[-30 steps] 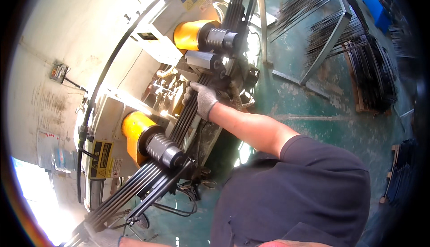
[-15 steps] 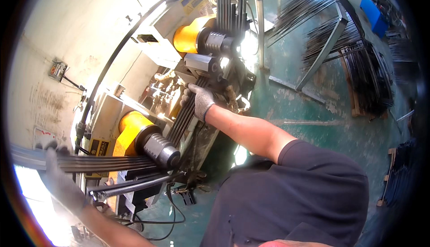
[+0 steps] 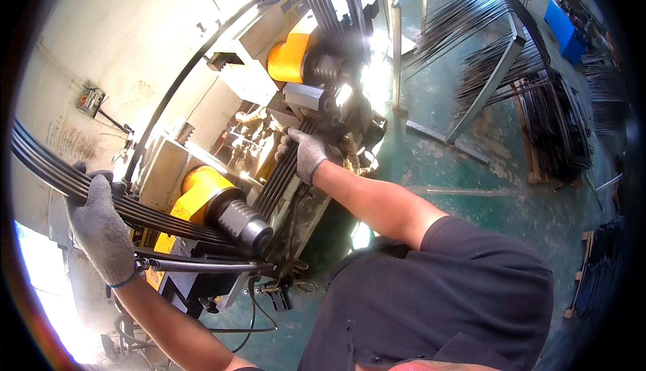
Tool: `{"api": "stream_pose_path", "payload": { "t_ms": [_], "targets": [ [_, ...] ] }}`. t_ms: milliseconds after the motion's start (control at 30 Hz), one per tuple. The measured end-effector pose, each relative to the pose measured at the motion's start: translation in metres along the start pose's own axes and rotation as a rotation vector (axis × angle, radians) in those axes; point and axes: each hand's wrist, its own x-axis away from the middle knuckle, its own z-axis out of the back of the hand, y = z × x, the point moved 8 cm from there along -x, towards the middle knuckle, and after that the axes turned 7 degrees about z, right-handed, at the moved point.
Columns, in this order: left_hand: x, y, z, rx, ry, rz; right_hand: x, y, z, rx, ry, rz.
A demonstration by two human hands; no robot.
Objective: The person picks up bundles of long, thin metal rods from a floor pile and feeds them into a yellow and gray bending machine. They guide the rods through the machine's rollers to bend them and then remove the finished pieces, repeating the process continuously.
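Observation:
A row of several dark metal rods [image 3: 171, 224] runs through a machine with two yellow-housed heads. At its left stretch my left hand [image 3: 101, 226], in a grey knit glove, is closed round them, its fingers partly hidden behind. The rods pass the grooved steel roller [image 3: 243, 225] of the near yellow head [image 3: 202, 192] and turn up toward the far one [image 3: 288, 60]. Between the heads my right hand [image 3: 307, 154], gloved likewise, is closed over the middle stretch [image 3: 277, 186] of the rods. Beyond the far grooved roller [image 3: 330, 69] their other ends rise, slightly blurred.
Below the near roller a coil spring [image 3: 195, 265] lies along the machine, with a black cable [image 3: 259, 314] hanging under it. A metal rack [image 3: 494, 68] with many thin rods stands on the green floor at the right. More dark rods [image 3: 555, 122] rest on a pallet.
My left hand has lifted the left end of the rods, which now slope upward to the left. The far ends have tilted leftward. My right hand stays on the middle stretch.

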Motion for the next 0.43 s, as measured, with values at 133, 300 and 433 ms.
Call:
{"api": "stream_pose_path", "payload": {
  "t_ms": [133, 300, 433],
  "targets": [
    [0.002, -0.003, 0.001, 0.048, 0.009, 0.034, 0.004, 0.000, -0.001, 0.032, -0.001, -0.008],
    [-0.004, -0.008, 0.001, 0.027, 0.013, -0.012, -0.004, 0.001, 0.003, 0.013, -0.026, 0.012],
    [-0.008, -0.014, 0.004, 0.050, -0.005, 0.004, -0.003, 0.004, 0.004, 0.024, -0.023, -0.003]
  ]
}}
